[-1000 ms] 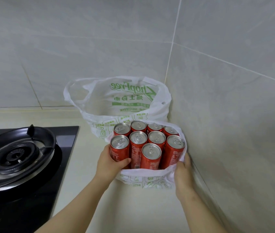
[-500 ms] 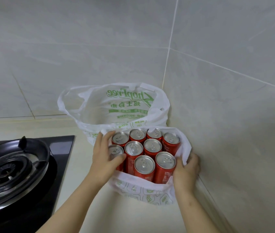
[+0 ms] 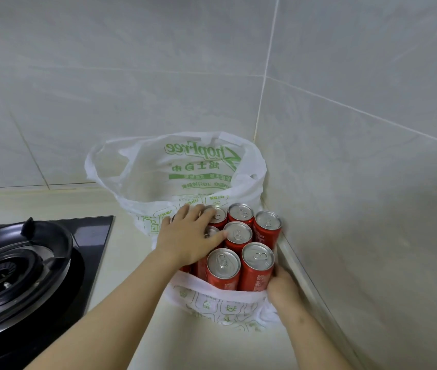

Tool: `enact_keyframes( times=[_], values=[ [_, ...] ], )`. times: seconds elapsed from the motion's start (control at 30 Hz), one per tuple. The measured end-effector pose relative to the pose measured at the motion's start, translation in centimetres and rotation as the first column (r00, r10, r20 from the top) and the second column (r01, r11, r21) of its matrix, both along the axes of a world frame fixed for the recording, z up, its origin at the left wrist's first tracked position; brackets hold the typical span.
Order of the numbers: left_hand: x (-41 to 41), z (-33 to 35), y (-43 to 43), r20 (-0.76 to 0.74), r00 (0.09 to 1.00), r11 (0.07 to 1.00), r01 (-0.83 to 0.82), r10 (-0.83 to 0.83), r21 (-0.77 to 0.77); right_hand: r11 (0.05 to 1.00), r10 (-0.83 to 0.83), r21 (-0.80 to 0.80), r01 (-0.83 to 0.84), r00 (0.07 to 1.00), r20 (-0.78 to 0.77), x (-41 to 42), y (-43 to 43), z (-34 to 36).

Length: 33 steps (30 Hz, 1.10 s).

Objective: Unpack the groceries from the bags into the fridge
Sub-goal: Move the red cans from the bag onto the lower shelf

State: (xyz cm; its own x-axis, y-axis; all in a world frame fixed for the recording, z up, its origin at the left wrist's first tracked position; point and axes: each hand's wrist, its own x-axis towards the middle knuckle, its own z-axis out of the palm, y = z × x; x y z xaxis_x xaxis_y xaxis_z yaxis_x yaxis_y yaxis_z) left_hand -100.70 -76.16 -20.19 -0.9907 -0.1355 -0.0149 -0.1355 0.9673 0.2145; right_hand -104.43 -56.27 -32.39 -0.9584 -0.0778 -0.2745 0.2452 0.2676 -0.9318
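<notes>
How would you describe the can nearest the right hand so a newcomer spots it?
Find the tiled wall corner; on the counter before it, the nearer white plastic bag holds upright red soda cans. The one meant is the front-right can: alone among them, it stands right beside the right hand.

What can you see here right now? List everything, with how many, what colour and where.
cans: at least seven tops showing, red with silver tops, upright in the front bag
front bag: one, white with green print, on the counter by the right wall
rear bag: one, white with green print, open, behind the cans in the corner
gas burner: one, black, at the left
counter: one, cream, under the bags
wall tiles: pale grey, behind and to the right
left hand: one, laid over the left cans' tops
right hand: one, holding the front bag's right edge
</notes>
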Motion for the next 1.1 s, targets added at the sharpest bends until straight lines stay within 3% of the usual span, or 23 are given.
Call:
enact_keyframes(
  times=[0.1,0.2,0.27,0.33,0.43,0.5,0.53,0.6,0.73,0.8,0.83,0.93,0.97,1.0,1.03,1.1],
  values=[
    [-1.0,0.5,-1.0,0.003,1.0,0.999,-0.017,0.017,0.034,0.998,-0.029,0.065,0.025,0.997,0.071,1.1,-0.4,4.0],
    [-1.9,0.6,-2.3,-0.003,0.999,0.933,-0.045,0.05,0.358,0.997,-0.07,-0.015,0.072,0.993,0.099,0.3,-0.1,4.7],
    [-2.3,0.2,-3.4,0.023,0.991,0.752,-0.118,0.135,0.649,0.989,-0.045,-0.133,0.065,0.989,0.144,-0.4,0.0,2.7],
    [-2.1,-0.2,-4.6,0.07,0.968,0.523,-0.191,0.242,0.831,0.963,-0.024,-0.257,0.074,0.981,0.19,-0.6,0.2,0.8],
    [-1.0,-0.9,-5.6,0.082,0.957,0.309,-0.17,0.278,0.936,0.95,-0.034,-0.299,0.086,0.984,0.176,0.7,-0.2,1.5],
    [-0.2,-1.2,-5.8,0.058,0.943,0.218,-0.135,0.328,0.967,0.959,-0.056,-0.268,0.096,0.986,0.155,0.9,-0.2,1.4],
    [0.1,-1.3,-5.8,0.034,0.924,0.219,-0.126,0.38,0.968,0.963,-0.06,-0.25,0.098,0.987,0.152,0.8,-0.2,0.9],
    [0.6,-1.0,-6.0,-0.02,0.902,0.318,-0.132,0.432,0.939,0.968,-0.078,-0.225,0.113,0.984,0.158,1.2,-0.4,1.0],
    [1.6,0.1,-6.0,0.044,0.951,0.524,-0.208,0.307,0.826,0.964,-0.165,-0.189,0.187,0.979,0.123,1.7,-0.8,1.6],
    [1.5,0.1,-6.1,-0.012,0.934,0.579,-0.211,0.356,0.787,0.962,-0.186,-0.183,0.203,0.977,0.105,2.0,-0.8,1.8],
    [1.4,0.1,-6.2,-0.027,0.911,0.541,-0.22,0.411,0.812,0.962,-0.194,-0.179,0.209,0.976,0.098,2.1,-0.8,1.9],
    [1.5,-1.5,-6.7,0.071,0.814,0.186,-0.216,0.577,0.958,0.977,-0.191,-0.091,0.194,0.981,0.036,2.3,-0.8,1.4],
    [1.8,-2.6,-6.8,0.103,0.778,0.118,-0.223,0.62,0.968,0.981,-0.19,-0.052,0.19,0.982,0.004,2.4,-0.7,1.2],
    [2.2,-4.1,-6.7,0.09,0.747,0.173,-0.266,0.658,0.948,0.984,-0.175,0.002,0.176,0.984,-0.024,2.6,-0.7,1.1],
    [2.6,-5.8,-6.5,0.035,0.747,0.347,-0.35,0.664,0.87,0.985,-0.158,0.066,0.162,0.986,-0.053,2.9,-0.7,1.0],
    [4.1,-9.1,-5.3,-0.05,0.844,0.759,-0.453,0.535,0.467,0.947,-0.066,0.304,0.105,0.988,-0.138,3.7,-0.6,0.6]
  ],
)
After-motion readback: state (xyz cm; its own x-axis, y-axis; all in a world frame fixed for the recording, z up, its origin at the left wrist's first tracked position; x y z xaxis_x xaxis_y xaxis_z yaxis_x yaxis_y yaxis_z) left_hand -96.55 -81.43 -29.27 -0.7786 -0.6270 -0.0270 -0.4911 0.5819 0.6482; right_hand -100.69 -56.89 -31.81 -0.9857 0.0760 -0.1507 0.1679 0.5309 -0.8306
